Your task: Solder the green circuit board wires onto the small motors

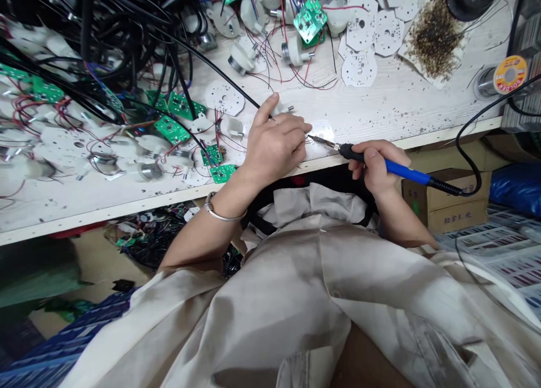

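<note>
The right hand (380, 168) is closed around the soldering iron (406, 171), right of centre in the frame, with the thumb and fingers wrapped near the front of its grip. The metal tip (324, 142) points left, reaching toward the fingertips of the left hand (273, 145). The iron looks light and stiff, with a handle that should sit firmly in the fingers. The place to hold it is the black and blue handle, well behind the bare metal, which is probably hot. The cable (475, 114) leaves the back end and curves up to the right edge of the frame; being springy, it may tug a little.

The left hand is partly closed near the centre, its fingers curled down beside a white board (324, 129) on the table (372, 114). A black cord (220, 72) runs down from the upper left to this hand; whether the fingers pinch its end cannot be told. The board looks thin, flat and light, likely to slide if nudged, so it is best steadied by its rim, away from the tip. The cord seems bendy but springy, best pinched close to its end, while any fine wires there would bend or snap easily.
</note>
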### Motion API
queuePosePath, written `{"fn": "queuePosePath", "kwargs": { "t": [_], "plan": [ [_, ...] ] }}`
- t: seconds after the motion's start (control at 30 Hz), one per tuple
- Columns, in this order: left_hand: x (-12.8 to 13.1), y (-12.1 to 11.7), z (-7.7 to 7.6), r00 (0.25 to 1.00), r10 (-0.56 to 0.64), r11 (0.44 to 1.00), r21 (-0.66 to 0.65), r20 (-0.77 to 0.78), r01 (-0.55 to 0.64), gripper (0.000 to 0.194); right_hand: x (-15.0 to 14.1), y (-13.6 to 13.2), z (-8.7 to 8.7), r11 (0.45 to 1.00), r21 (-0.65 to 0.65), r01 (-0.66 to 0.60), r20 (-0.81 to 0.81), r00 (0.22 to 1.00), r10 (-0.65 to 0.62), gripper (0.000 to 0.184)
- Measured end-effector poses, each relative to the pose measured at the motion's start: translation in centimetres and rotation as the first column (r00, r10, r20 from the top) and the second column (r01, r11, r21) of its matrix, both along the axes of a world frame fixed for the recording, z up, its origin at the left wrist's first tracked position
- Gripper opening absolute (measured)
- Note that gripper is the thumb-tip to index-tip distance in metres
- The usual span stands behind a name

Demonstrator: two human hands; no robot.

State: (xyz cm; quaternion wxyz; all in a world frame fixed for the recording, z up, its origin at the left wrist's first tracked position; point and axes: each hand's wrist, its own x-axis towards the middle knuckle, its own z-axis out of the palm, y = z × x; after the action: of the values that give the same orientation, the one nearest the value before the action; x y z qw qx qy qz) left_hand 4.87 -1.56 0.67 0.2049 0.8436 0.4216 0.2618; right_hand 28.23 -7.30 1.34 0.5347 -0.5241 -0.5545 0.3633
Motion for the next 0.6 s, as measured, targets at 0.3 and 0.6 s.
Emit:
{"fn": "queuePosePath", "kwargs": {
  "t": [0.3, 0.6],
  "plan": [
    [0.0, 0.1, 0.3, 1.000, -0.017, 0.999, -0.030, -0.009, 0.016, 0.016, -0.4, -0.1, 0.4, 0.995, -0.065, 0.069, -0.062, 0.995, -0.073, 0.036],
    [0.2, 0.2, 0.4, 0.999, 0.004, 0.998, -0.060, -0.034, -0.006, 0.016, -1.9, -0.4, -0.3, 0.989, 0.094, 0.111, -0.038, 0.993, -0.108, 0.029]
  ]
}}
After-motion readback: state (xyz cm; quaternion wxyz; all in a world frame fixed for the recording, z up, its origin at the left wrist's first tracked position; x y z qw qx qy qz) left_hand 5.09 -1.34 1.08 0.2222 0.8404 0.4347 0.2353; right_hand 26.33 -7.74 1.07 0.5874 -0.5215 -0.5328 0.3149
